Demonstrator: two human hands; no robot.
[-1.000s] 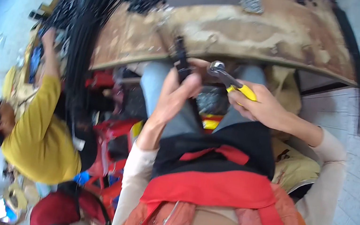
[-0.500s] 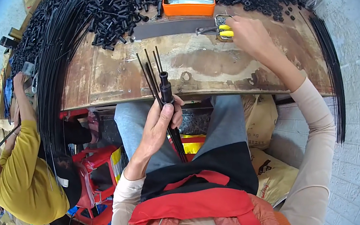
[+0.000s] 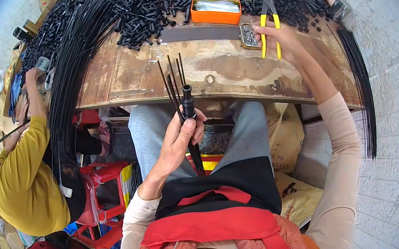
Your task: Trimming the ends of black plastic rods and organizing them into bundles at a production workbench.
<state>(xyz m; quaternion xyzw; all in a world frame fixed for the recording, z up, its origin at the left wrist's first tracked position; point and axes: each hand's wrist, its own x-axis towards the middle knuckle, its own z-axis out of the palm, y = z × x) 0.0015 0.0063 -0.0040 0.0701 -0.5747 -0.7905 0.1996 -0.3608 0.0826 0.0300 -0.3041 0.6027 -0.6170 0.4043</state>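
My left hand (image 3: 175, 144) is closed round a bundle of thin black rods (image 3: 169, 88) and a black tubular fitting (image 3: 188, 102), held above my lap in front of the table edge. The rods' upper ends fan out beside the fitting; their lower part runs down past my palm. Over the table, my right hand (image 3: 291, 44) grips pliers (image 3: 267, 0) with yellow handles, jaws pointing away from me. Beside its fingertips lies a small shallow tin (image 3: 249, 47) of tiny silvery pieces. Whether the fingertips also pinch a tiny piece, I cannot tell.
An orange box (image 3: 216, 18) of thin pale strips stands behind a flat dark strip (image 3: 198, 34). Black plastic fittings (image 3: 149, 16) heap along the table's back and left. Long black rods hang over both sides. At left, a person in a yellow top (image 3: 32, 176) works.
The pliers have been picked up from beside the tin and now point away from me in my right hand. My left hand still holds the rods and fitting, slightly shifted in view.
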